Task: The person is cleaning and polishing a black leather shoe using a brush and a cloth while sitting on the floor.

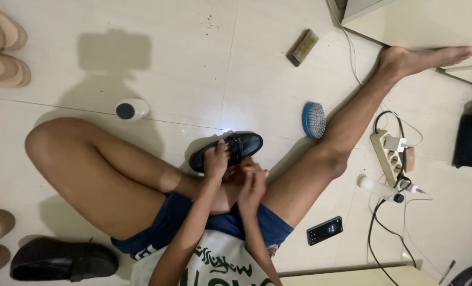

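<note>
Sitting on a pale tiled floor (257,69), the person grips a black shoe (228,150) that rests between the spread legs, toe pointing toward the top right. The left hand (215,161) is closed over the shoe's heel end, fingers curled across the upper. The right hand (253,186) is just beside it, against the shoe's near side, fingers bent; whether it holds anything cannot be told. A blue brush (314,120) lies bristles up near the straightened right leg (347,127), and a small brown wooden block (302,47) lies farther off. A white bottle with a dark cap (132,109) sits on its side beyond the bent left knee (40,145). A second black shoe (63,260) sits by the left hip, with tan sandals (2,45) along the left edge. A phone (325,231), a power strip (389,153) with cables and a white torch (379,188) lie to the right.
</note>
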